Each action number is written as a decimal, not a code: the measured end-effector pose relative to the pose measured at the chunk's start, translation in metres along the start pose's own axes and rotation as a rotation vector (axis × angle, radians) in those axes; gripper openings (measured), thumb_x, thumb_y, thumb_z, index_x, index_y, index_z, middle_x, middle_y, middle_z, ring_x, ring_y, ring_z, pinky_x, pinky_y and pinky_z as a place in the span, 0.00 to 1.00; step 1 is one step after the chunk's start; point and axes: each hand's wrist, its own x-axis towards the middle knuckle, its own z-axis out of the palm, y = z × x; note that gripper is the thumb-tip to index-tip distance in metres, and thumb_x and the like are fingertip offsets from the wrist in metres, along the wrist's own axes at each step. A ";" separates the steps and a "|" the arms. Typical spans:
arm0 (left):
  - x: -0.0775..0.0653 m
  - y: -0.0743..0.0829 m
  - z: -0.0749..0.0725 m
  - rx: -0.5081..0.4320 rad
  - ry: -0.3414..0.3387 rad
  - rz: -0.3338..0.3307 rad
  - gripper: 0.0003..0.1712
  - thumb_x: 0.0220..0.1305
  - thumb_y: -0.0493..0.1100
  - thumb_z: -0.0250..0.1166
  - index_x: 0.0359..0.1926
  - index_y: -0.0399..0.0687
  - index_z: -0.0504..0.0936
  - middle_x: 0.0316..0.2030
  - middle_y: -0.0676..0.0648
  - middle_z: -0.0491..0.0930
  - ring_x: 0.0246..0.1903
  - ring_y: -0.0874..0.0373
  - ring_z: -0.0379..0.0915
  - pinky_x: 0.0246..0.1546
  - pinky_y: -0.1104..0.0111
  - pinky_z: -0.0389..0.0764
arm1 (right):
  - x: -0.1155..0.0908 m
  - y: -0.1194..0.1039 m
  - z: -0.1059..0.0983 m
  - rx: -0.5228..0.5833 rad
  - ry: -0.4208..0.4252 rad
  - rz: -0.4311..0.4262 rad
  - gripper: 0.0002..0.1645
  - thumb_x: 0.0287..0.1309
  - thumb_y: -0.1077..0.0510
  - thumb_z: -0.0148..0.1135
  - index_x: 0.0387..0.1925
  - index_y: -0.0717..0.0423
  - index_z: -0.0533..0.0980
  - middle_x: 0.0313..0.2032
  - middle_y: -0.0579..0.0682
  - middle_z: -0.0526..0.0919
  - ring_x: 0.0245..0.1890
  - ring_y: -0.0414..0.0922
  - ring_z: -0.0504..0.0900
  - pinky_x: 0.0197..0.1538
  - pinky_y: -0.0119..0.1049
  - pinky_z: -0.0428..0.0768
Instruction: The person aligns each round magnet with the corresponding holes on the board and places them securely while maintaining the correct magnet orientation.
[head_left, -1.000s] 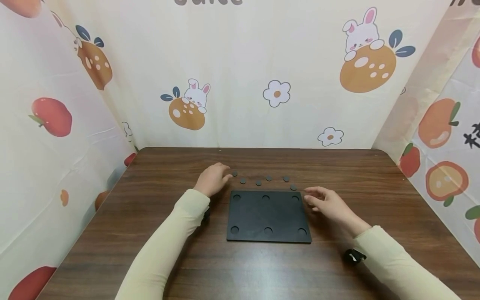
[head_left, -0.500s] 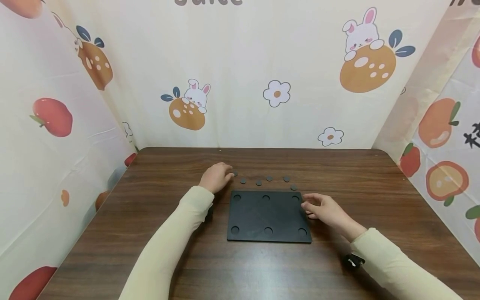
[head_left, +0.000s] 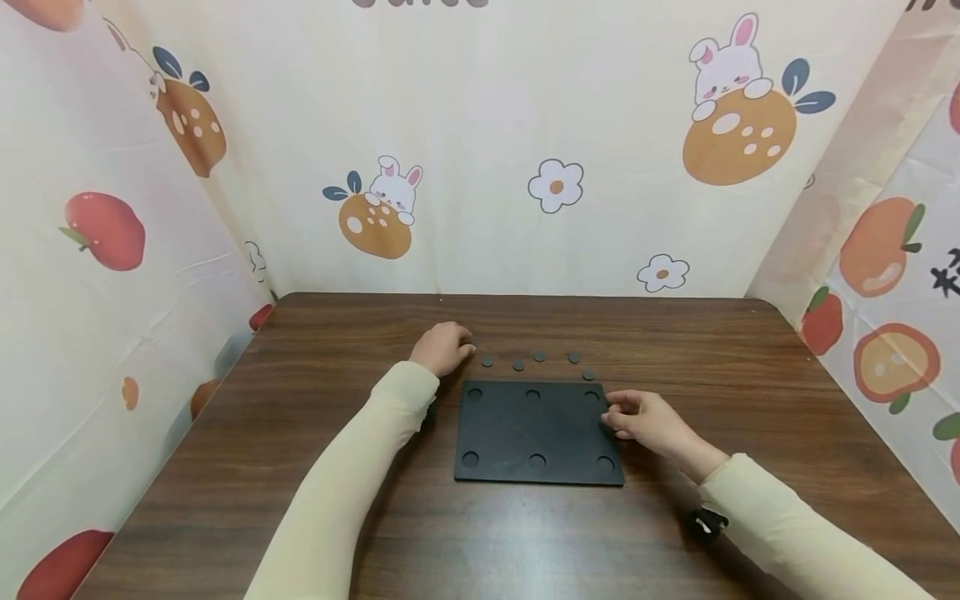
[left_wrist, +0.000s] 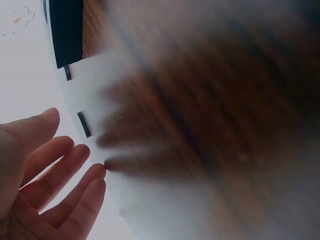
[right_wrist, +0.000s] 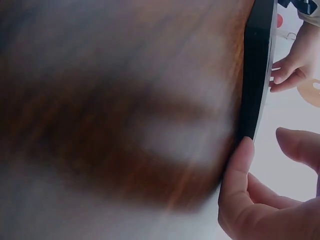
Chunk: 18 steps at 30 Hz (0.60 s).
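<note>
On the table lies a black rectangular board (head_left: 536, 429) with several round recesses. Behind it, small dark discs (head_left: 518, 365) are scattered in a loose row. My left hand (head_left: 442, 348) reaches to the row's left end and covers the leftmost disc in the head view. In the left wrist view its thumb and fingers stand apart beside a disc (left_wrist: 84, 124), with nothing visible between them. My right hand (head_left: 643, 423) is at the board's right edge; in the right wrist view a fingertip (right_wrist: 245, 146) touches that edge, and the thumb (right_wrist: 298, 144) stands apart.
The brown wooden table (head_left: 360, 333) extends around the board. A printed curtain (head_left: 480, 125) hangs along its back and both sides. Another disc (head_left: 588, 375) lies just behind the board's far right corner. A black wrist device (head_left: 707, 523) hangs under the right sleeve.
My left hand has moved right, over the leftmost disc, which is now hidden in the head view. The right hand has come slightly nearer and left, onto the board's right edge.
</note>
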 end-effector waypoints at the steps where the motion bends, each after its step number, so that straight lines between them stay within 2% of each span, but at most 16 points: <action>1: 0.001 0.000 0.000 0.002 0.001 0.002 0.21 0.70 0.48 0.62 0.59 0.44 0.80 0.56 0.43 0.80 0.56 0.48 0.77 0.57 0.57 0.77 | 0.000 0.000 0.000 -0.001 0.005 0.007 0.34 0.66 0.57 0.61 0.67 0.71 0.63 0.54 0.65 0.75 0.46 0.45 0.82 0.46 0.37 0.84; 4: 0.003 0.001 0.001 0.015 -0.001 0.000 0.20 0.69 0.47 0.62 0.58 0.44 0.81 0.56 0.43 0.81 0.56 0.48 0.77 0.57 0.57 0.77 | 0.001 -0.001 0.001 -0.009 0.016 0.025 0.35 0.64 0.58 0.63 0.66 0.70 0.64 0.52 0.62 0.76 0.45 0.44 0.81 0.45 0.36 0.83; 11: 0.004 0.005 0.001 0.027 -0.017 -0.008 0.17 0.69 0.45 0.63 0.54 0.44 0.83 0.53 0.43 0.81 0.54 0.49 0.77 0.55 0.58 0.78 | 0.002 0.000 0.001 -0.058 0.019 0.032 0.38 0.59 0.58 0.68 0.66 0.70 0.64 0.52 0.62 0.76 0.47 0.47 0.79 0.45 0.38 0.83; 18: 0.005 0.008 0.001 0.058 -0.027 -0.005 0.14 0.68 0.44 0.63 0.50 0.44 0.85 0.49 0.44 0.81 0.49 0.50 0.77 0.52 0.59 0.79 | 0.002 -0.002 0.001 -0.114 0.028 0.033 0.40 0.55 0.57 0.71 0.65 0.69 0.65 0.49 0.59 0.76 0.45 0.49 0.74 0.44 0.37 0.75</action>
